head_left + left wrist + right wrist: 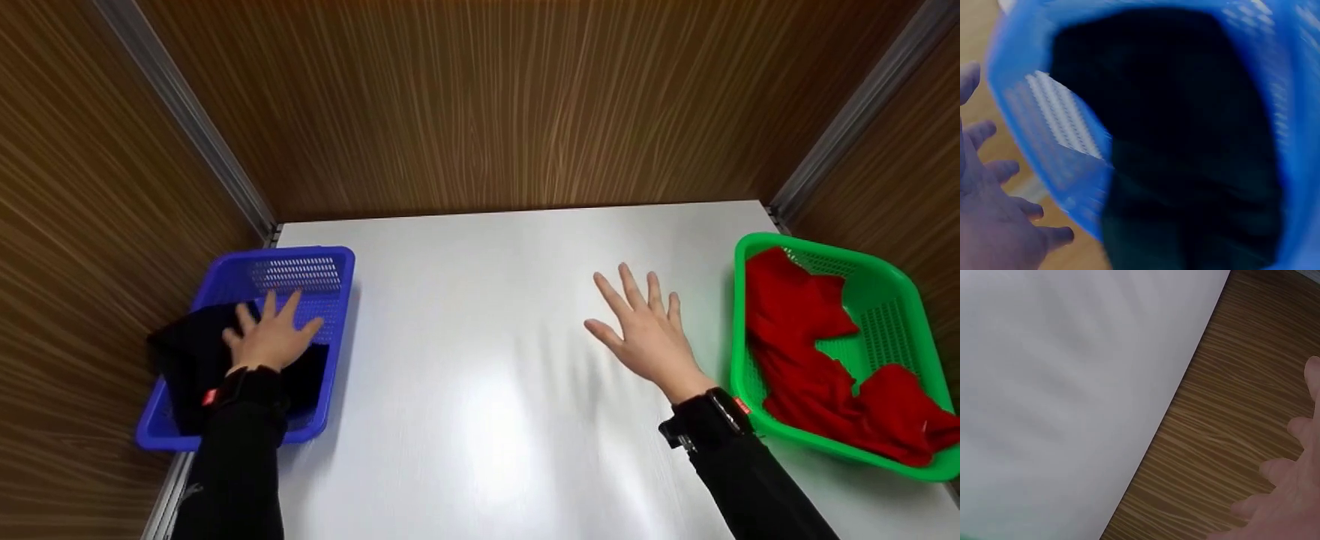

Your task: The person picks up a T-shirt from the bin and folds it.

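Note:
My left hand (pixel 271 339) hovers over the blue basket (pixel 343 300) with its fingers spread and nothing in them. Dark cloth (pixel 196 346) lies in that basket and drapes over its left rim; the left wrist view shows the same black cloth (pixel 1185 124) filling much of the basket. Over the right part of the white table my right hand (pixel 651 337) is held up, fingers spread, holding nothing. Right of it stands a green basket (pixel 885 274) with red cloth (pixel 802 352) inside, partly over the near rim.
Wood-grain panels (pixel 480 105) enclose the white tabletop (pixel 465 315) at the back and both sides, with metal strips (pixel 187 105) at the corners. The blue basket stands close to the left panel, the green one close to the right.

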{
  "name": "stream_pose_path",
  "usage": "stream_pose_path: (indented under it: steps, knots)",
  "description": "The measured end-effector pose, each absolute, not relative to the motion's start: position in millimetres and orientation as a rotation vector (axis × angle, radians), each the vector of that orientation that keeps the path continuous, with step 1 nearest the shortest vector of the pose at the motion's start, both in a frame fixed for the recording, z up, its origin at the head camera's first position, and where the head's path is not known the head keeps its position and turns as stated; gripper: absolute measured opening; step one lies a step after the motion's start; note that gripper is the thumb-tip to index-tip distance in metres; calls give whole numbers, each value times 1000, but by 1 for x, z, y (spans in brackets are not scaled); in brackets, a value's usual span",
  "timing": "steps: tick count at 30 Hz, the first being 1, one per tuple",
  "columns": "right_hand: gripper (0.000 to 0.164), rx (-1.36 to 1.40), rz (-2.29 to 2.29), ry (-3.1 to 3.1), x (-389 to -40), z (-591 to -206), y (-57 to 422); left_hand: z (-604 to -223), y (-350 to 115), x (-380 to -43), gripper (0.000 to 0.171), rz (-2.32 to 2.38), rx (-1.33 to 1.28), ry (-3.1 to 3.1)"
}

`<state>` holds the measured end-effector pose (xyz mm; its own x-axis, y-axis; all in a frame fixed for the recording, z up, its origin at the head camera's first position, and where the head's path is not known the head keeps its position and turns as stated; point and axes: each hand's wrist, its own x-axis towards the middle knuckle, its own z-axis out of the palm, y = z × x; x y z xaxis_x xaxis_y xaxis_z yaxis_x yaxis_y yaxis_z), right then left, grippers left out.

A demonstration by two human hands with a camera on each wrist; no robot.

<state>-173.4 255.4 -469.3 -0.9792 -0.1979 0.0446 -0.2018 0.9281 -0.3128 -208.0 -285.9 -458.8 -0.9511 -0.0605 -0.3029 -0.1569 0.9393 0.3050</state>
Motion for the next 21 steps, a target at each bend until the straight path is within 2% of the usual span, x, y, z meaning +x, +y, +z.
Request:
stream_pose_path:
  steps: [4,11,13,17,19,21]
  knots:
    - [75,390,492,-3047,-163,-470,248,-463,-306,-189,87,463,-212,2673]
    - [73,449,459,-3041,-151,-472,244,-451,-313,-160,87,411,-219,2510]
    - [72,459,453,-3040,-149,-473,244,-459,-319,-158,74,399,-174,2537]
    - [70,471,445,-3035,-146,-473,244,-476,-332,-162,37,328,-56,2631]
    - [68,475,445,-3032,-145,-473,243,-478,-335,-166,30,306,-23,2647]
    - [67,479,447,-3033,-144,-472,242,-474,-334,-170,30,319,-17,2645]
